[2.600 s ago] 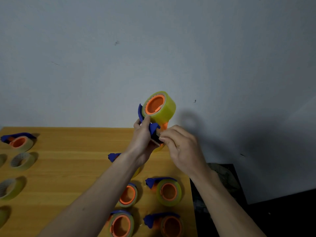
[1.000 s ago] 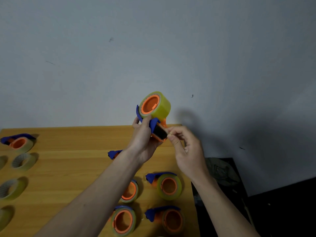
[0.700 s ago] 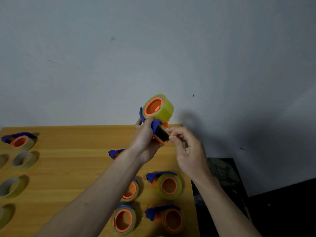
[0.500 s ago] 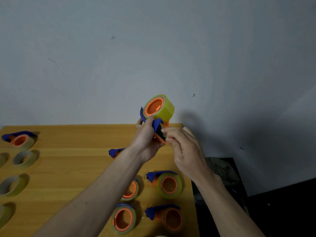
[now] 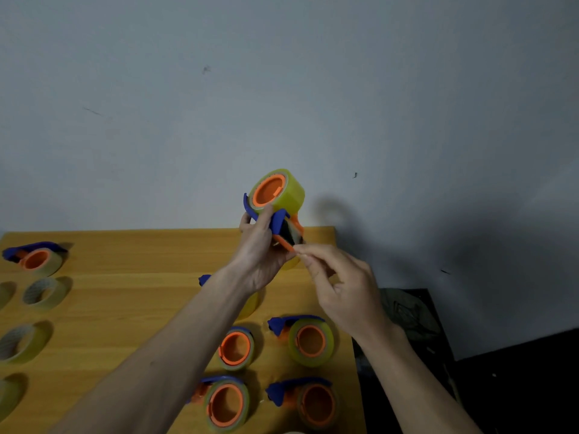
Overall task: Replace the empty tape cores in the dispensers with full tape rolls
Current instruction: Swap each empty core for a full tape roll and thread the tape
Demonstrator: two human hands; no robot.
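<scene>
The left hand (image 5: 261,249) holds a tape dispenser (image 5: 275,214) up in front of the pale grey wall (image 5: 282,89), above the far edge of the wooden table (image 5: 125,296). Its fingers and thumb curl round the blue plastic frame, thumb lying along the curved blue arm. On the dispenser sits a full tape roll (image 5: 283,191) — a thick, glossy, yellowish cylinder on a smooth orange hub. Below the roll the orange mouth of the dispenser points toward the right hand (image 5: 341,289), whose thumb and forefinger pinch together right at the orange edge; whether they grip the clear tape end there is too fine to tell.

On the table, with its warm, straight-grained boards, stand other dispensers of the same blue and orange plastic: four in a cluster under the arms (image 5: 310,343), (image 5: 235,347), (image 5: 225,404), (image 5: 315,402), and one at the far left (image 5: 36,258). A further blue tip (image 5: 205,279) peeks out from behind the left forearm. Along the left edge lie loose rings — thin, pale, translucent hoops with a netted pattern inside (image 5: 42,292), (image 5: 18,343). To the right of the table lies dark floor (image 5: 517,386) with a crumpled greenish cloth (image 5: 407,314).
</scene>
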